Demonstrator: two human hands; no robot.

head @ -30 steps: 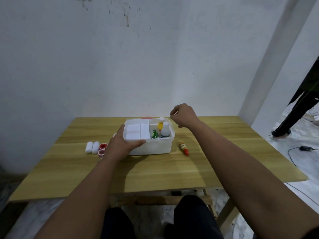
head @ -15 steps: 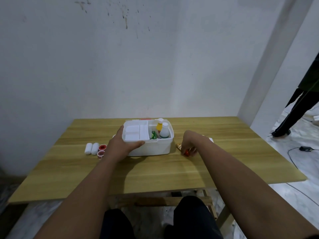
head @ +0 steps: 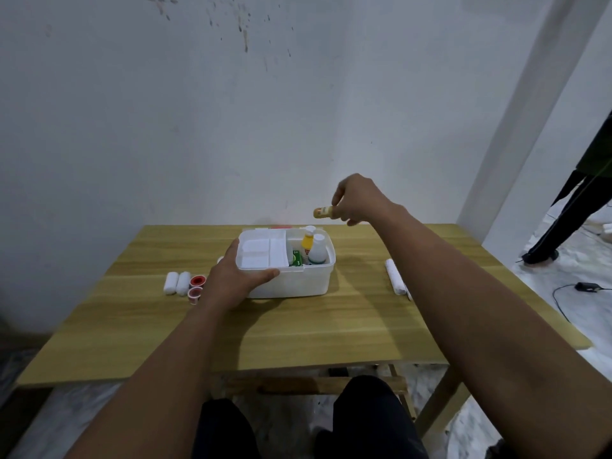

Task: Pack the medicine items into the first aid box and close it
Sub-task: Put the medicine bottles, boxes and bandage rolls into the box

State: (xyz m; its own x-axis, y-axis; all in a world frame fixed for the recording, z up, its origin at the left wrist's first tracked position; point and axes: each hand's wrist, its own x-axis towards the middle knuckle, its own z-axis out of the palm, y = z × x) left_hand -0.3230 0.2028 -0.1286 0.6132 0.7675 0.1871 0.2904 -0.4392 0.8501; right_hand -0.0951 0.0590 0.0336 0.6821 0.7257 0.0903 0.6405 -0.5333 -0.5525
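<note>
The white first aid box (head: 298, 283) stands open in the middle of the wooden table (head: 298, 329). Inside it are a white insert tray (head: 261, 255), a yellow bottle (head: 307, 242), a white bottle (head: 318, 250) and a green packet (head: 296, 259). My left hand (head: 236, 281) grips the box's front left corner. My right hand (head: 359, 200) is raised above the box's right end, holding a small orange tube (head: 323, 211). Two white bandage rolls (head: 177, 283) and two red-and-white tape rolls (head: 196, 286) lie left of the box. Another white roll (head: 395, 276) lies to the right.
A red object (head: 281, 226), perhaps the lid, peeks out behind the box against the white wall. A person's dark legs (head: 563, 210) stand at the far right on the floor, near a black cable (head: 569, 289). My knees show under the table's near edge.
My right hand has picked the small orange tube off the table right of the box and lifted it above the box. The left hand has stayed on the box.
</note>
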